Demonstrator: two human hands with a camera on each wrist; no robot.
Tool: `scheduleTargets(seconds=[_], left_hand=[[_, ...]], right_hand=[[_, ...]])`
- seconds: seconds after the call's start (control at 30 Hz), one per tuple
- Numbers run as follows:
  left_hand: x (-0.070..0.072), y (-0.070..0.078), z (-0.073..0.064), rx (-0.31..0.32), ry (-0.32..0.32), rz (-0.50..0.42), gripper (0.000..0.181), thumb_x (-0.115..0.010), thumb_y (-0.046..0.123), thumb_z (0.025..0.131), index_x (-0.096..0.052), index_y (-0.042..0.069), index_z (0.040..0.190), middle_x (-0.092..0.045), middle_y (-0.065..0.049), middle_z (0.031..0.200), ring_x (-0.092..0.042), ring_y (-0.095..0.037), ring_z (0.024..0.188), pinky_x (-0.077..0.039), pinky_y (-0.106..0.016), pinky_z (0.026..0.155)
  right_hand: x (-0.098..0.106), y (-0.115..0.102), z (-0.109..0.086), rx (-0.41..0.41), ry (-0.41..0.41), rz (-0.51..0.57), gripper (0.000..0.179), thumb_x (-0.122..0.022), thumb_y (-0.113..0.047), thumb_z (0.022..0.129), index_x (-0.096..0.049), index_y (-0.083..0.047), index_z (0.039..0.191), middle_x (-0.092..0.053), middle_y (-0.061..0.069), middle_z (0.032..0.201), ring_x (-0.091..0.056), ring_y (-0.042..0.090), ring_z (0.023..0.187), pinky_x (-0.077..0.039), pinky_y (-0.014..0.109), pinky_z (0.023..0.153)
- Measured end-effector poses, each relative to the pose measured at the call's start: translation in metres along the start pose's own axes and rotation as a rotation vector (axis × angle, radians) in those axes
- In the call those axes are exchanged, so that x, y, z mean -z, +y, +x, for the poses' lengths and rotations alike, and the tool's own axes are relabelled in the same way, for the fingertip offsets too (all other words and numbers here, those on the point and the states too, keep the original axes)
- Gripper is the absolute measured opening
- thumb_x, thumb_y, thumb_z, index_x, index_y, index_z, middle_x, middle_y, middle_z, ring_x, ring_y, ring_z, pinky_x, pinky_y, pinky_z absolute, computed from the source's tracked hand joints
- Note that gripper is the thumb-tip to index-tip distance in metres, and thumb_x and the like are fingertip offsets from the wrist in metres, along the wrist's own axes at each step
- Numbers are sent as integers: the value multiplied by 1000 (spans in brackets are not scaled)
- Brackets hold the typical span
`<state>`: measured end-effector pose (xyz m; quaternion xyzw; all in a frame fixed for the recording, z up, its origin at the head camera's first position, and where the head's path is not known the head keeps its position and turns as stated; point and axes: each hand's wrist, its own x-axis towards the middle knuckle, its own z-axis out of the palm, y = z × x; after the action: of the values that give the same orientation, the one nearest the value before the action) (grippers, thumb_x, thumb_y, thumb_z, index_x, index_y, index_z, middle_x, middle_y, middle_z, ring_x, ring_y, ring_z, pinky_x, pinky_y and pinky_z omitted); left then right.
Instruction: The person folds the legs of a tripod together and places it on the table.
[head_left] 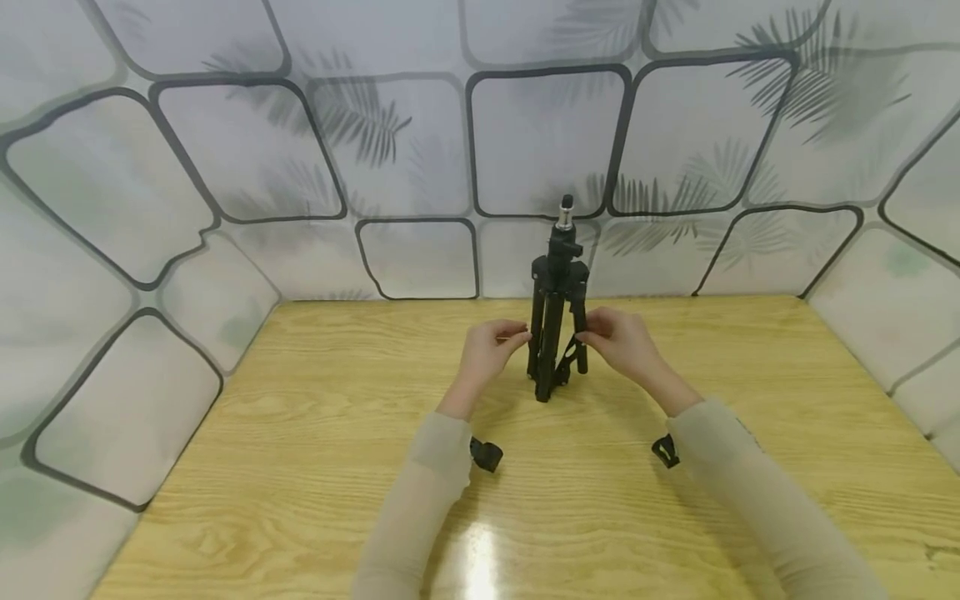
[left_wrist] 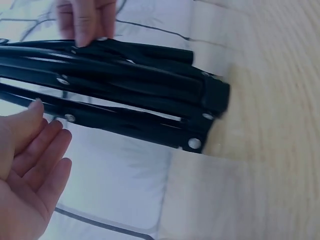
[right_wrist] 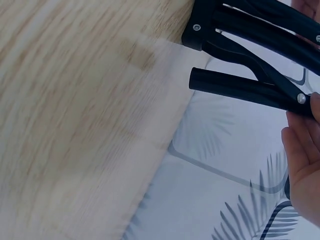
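A black tripod point(head_left: 553, 325) stands upright on the table, legs folded close and a silver stud on top. Its right leg point(right_wrist: 235, 89) is swung slightly outward, and a hinged brace point(right_wrist: 250, 57) links it to the centre. My right hand point(head_left: 621, 340) pinches that leg between thumb and fingers. On the other side, my left hand point(head_left: 487, 354) has its fingertips at the left leg point(left_wrist: 125, 125). In the left wrist view the left thumb touches the leg's edge, while the loosely extended fingers point(left_wrist: 50, 165) lie beside it.
The wooden table point(head_left: 300, 467) runs back to a patterned fabric wall point(head_left: 420, 150), with similar panels at both sides. Black straps point(head_left: 486, 455) with small mounts are worn on both wrists. Light glares off the front of the tabletop.
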<state>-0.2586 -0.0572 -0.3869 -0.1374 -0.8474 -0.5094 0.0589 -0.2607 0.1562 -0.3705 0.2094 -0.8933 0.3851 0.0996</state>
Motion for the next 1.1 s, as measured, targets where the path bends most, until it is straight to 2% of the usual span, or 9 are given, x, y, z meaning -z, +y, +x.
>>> scheduleTargets(seconds=[0.17, 0.4, 0.8, 1.1], left_hand=[[10, 4, -5, 14, -41, -63, 26, -65, 19, 82, -66, 2, 101, -65, -7, 96, -60, -15, 83, -49, -25, 70], [7, 2, -7, 27, -107, -25, 26, -67, 21, 79, -67, 5, 99, -65, -5, 97, -59, -15, 83, -49, -25, 69], [-5, 2, -9, -59, 25, 39, 25, -68, 22, 78, -68, 5, 97, -66, -4, 90, -61, -13, 82, -48, -27, 75], [-10, 1, -7, -64, 53, 87, 23, -66, 23, 80, -68, 6, 96, -66, -4, 90, -60, -14, 84, -48, -26, 76]], right_hand=[[-1, -3, -1, 0, 18, -32, 16, -66, -7, 80, -62, 2, 93, -65, 15, 85, -63, 27, 77, -50, 40, 68], [-2, -9, -5, -28, 28, -81, 19, -69, -13, 78, -62, 0, 89, -65, 14, 84, -63, 27, 77, -49, 42, 68], [-6, -12, -13, -49, 51, -103, 21, -69, -19, 79, -62, -2, 88, -65, 11, 83, -62, 24, 75, -50, 39, 64], [-7, -15, -13, -40, 75, -113, 21, -69, -20, 78, -62, -3, 87, -66, 11, 82, -63, 24, 73, -50, 39, 62]])
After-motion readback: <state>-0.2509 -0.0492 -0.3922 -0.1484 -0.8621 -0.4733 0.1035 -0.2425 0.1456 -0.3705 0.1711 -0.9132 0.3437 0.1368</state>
